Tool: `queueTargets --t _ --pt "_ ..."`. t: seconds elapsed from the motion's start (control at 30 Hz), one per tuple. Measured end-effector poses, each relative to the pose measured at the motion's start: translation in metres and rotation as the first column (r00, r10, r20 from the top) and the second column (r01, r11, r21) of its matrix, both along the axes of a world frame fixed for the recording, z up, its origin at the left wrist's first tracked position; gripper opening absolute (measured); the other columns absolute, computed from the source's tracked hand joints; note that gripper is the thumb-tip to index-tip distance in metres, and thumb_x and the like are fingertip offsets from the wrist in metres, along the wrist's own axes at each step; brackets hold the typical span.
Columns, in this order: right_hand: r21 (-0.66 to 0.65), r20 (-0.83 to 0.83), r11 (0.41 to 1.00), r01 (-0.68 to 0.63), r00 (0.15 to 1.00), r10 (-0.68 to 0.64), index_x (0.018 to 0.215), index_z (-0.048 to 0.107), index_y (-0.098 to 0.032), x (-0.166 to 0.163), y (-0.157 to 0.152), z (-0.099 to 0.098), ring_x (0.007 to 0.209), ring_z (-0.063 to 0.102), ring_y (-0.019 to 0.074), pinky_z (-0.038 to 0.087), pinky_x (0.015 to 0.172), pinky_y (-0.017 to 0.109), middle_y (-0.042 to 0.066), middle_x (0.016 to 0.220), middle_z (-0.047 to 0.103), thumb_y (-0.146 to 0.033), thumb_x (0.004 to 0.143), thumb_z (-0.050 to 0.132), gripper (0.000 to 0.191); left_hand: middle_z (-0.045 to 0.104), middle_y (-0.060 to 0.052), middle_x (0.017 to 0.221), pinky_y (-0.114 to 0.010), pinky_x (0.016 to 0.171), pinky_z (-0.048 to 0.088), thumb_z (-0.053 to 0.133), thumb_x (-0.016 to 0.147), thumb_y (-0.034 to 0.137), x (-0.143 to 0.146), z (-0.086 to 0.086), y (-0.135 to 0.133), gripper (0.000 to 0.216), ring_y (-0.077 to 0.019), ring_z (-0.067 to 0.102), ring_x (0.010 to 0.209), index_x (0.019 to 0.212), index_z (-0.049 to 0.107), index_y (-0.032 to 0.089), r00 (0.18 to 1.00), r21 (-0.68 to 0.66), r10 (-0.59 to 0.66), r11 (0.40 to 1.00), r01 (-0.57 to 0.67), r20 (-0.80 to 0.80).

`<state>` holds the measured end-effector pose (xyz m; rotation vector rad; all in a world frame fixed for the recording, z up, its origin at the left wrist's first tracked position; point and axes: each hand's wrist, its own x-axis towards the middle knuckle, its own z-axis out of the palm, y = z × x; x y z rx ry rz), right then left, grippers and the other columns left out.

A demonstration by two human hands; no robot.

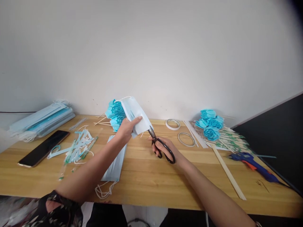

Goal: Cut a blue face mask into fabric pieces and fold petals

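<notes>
Raised over the middle of the table, a light blue face mask (136,113) is pinched in my left hand (129,127), thumb lying across its front. My right hand (165,149) grips black-handled scissors (155,138) by the loops. Their blade tips meet the lower right corner of the mask; whether they are cutting into it I cannot tell. Blue paper-like flowers (115,110) on sticks lie just behind the mask, partly hidden by it. Another mask (115,167) rests flat under my left forearm, its white ear loops toward the front edge.
At left are a mask stack (47,118), a phone (44,148) and a heap of cut strips (79,145). To the right lie tape rolls (172,124), more blue flowers (210,123), bundled sticks (233,138), a wooden strip (228,171) and a blue glue gun (254,165) with its cord.
</notes>
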<state>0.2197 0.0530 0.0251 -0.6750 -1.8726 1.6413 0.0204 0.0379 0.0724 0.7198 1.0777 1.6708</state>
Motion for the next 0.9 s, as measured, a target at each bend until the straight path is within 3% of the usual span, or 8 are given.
queueTargets --t 0.17,0.3,0.63,0.9 --pt "0.020 -0.037 0.999 0.034 0.999 -0.033 0.113 0.062 -0.013 0.001 0.003 -0.001 0.051 0.052 0.0101 0.043 0.049 0.024 0.001 0.070 0.058 -0.059 0.086 0.052 0.055 0.072 -0.010 0.093 -0.033 0.074 0.054 0.086 0.056 0.035 0.002 -0.007 0.008 0.050 -0.0216 0.066 0.079 0.097 0.069 0.010 0.996 0.048 0.006 0.999 -0.001 -0.092" --pt "0.011 -0.011 0.998 0.058 0.998 -0.058 0.115 0.060 -0.013 0.001 0.006 -0.003 0.051 0.053 0.0100 0.043 0.048 0.024 0.001 0.070 0.058 -0.059 0.087 0.050 0.055 0.073 -0.010 0.095 -0.035 0.077 0.053 0.086 0.056 0.035 -0.002 -0.015 0.009 0.051 -0.0224 0.067 0.082 0.097 0.069 0.011 0.997 0.048 0.029 0.999 -0.025 -0.078" --pt "0.026 0.039 0.999 0.026 0.999 -0.027 0.115 0.061 -0.013 -0.001 0.004 -0.006 0.051 0.052 0.0095 0.042 0.049 0.023 0.001 0.070 0.057 -0.057 0.087 0.051 0.053 0.073 -0.009 0.090 -0.034 0.073 0.053 0.086 0.055 0.037 -0.003 -0.025 0.009 0.048 -0.0220 0.067 0.076 0.093 0.071 0.012 0.997 0.039 -0.005 0.999 0.008 -0.075" --pt "0.031 0.043 0.997 0.073 0.996 -0.075 0.117 0.060 -0.013 -0.001 0.005 -0.007 0.051 0.051 0.0096 0.042 0.049 0.024 0.001 0.070 0.056 -0.058 0.087 0.051 0.055 0.073 -0.010 0.093 -0.034 0.075 0.053 0.085 0.058 0.036 0.000 -0.026 0.007 0.046 -0.0222 0.066 0.080 0.094 0.070 0.012 0.996 0.039 -0.007 0.999 0.010 -0.093"
